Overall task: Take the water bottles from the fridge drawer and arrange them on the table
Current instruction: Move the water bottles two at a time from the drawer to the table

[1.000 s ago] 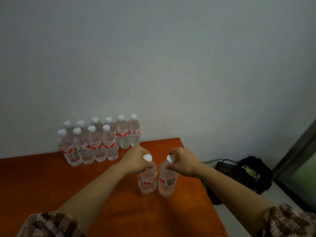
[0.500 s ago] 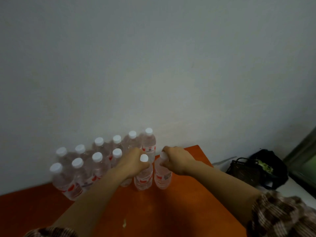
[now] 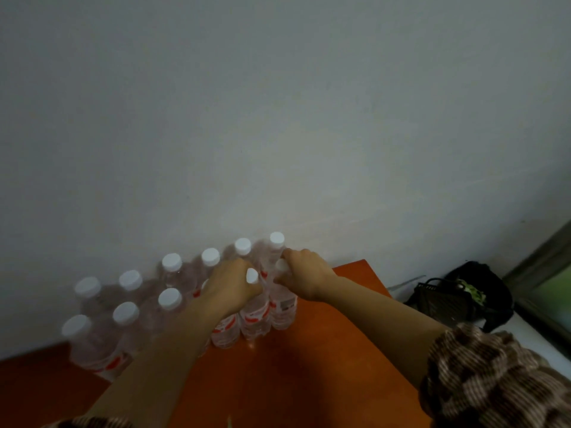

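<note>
Two rows of clear water bottles with white caps and red labels stand on the orange table against the wall. My left hand grips the neck of one bottle, its cap showing between my fingers. My right hand grips the neck of another bottle just to the right. Both held bottles stand upright on the table at the right end of the front row, touching each other.
A grey wall rises right behind the bottles. Past the table's right edge lie a black basket and a black bag on a white surface. A window frame is at the far right.
Both hands have carried their bottles away from me across the table, from the open middle up to the right end of the rows.
</note>
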`<action>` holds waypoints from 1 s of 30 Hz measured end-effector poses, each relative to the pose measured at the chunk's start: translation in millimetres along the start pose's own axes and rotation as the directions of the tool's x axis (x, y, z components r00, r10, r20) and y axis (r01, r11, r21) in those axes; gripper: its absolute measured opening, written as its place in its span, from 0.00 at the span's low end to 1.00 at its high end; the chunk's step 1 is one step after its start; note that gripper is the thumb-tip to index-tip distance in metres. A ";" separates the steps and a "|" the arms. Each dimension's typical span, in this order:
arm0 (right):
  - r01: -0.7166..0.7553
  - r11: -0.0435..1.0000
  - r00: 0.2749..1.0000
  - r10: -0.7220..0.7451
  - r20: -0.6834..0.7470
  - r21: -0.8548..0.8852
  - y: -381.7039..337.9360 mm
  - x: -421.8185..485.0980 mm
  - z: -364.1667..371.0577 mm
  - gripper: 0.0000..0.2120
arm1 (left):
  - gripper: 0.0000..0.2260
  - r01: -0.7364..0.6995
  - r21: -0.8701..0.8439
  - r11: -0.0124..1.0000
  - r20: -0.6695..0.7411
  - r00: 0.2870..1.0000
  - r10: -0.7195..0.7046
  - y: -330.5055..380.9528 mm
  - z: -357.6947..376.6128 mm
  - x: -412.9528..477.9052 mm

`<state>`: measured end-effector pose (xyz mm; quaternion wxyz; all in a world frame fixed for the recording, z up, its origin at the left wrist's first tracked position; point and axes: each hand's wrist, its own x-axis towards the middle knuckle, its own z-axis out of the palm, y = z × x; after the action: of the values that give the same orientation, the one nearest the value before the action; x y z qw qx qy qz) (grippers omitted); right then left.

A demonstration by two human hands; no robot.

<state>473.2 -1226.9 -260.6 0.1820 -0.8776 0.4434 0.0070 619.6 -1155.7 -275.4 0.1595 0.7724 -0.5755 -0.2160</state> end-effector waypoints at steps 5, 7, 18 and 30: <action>0.027 0.999 1.000 -0.027 -0.009 0.046 3.3 -4.4 -0.4 0.18 | 0.12 0.013 0.084 0.996 -0.047 0.999 -0.009 0.9 3.1 0.7; 0.002 0.998 1.000 -0.001 -0.018 0.069 6.8 -5.2 -0.6 0.17 | 0.12 0.017 0.119 0.993 -0.052 0.999 -0.011 1.9 4.4 1.3; -0.086 0.975 0.996 0.091 -0.016 0.204 7.2 -17.3 16.0 0.24 | 0.17 0.074 0.041 0.996 -0.144 0.987 -0.067 10.7 13.8 -18.4; -0.100 0.983 0.991 0.112 -0.075 0.157 65.6 -130.6 -2.2 0.28 | 0.19 -0.091 0.091 0.992 -0.259 0.959 0.112 92.9 64.9 -71.3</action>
<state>342.4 -1161.8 -256.4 0.2295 -0.8357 0.4960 -0.0541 492.4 -1113.8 -274.2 0.2151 0.7693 -0.5962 -0.0803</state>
